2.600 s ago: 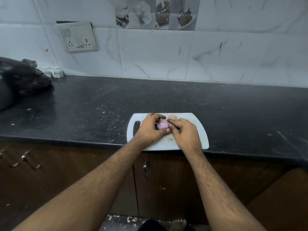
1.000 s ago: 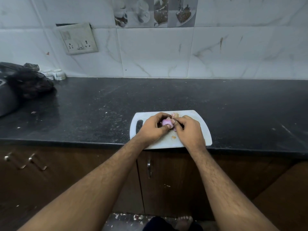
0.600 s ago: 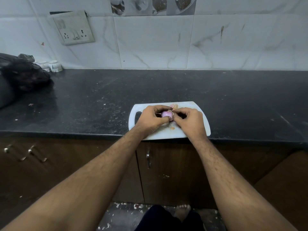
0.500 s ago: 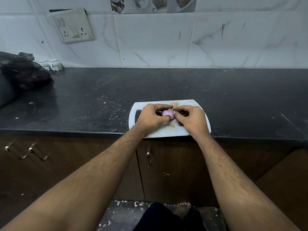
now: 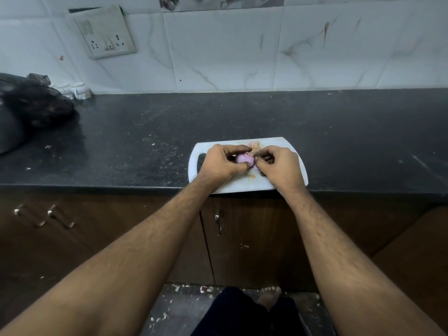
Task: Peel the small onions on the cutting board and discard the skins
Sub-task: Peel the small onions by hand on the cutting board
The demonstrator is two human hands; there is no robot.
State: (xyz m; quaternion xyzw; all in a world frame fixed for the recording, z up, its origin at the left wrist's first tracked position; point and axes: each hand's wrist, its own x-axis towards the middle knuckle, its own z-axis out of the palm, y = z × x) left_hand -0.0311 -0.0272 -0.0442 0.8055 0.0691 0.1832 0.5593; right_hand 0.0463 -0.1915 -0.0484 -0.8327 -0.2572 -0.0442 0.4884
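Note:
A small pink-purple onion [image 5: 244,158] is held just above the white cutting board [image 5: 286,186] at the counter's front edge. My left hand [image 5: 224,163] grips the onion between thumb and curled fingers. My right hand [image 5: 281,167] pinches at the onion's right side with thumb and forefinger; what it pinches is too small to tell. A small heap of pale onion skins [image 5: 255,146] lies on the board just behind the hands. A few skin scraps [image 5: 252,176] lie under the hands.
The black stone counter [image 5: 242,117] carries a dark plastic bag [image 5: 31,107] at the far left and small white pieces [image 5: 77,89] by the wall. A switch socket [image 5: 104,32] sits on the tiled wall. Brown cabinets stand below.
The view has tilted downward, so the board sits higher in the frame. Both hands stay on the onion with small finger shifts; the right fingertips have moved to its upper right side.

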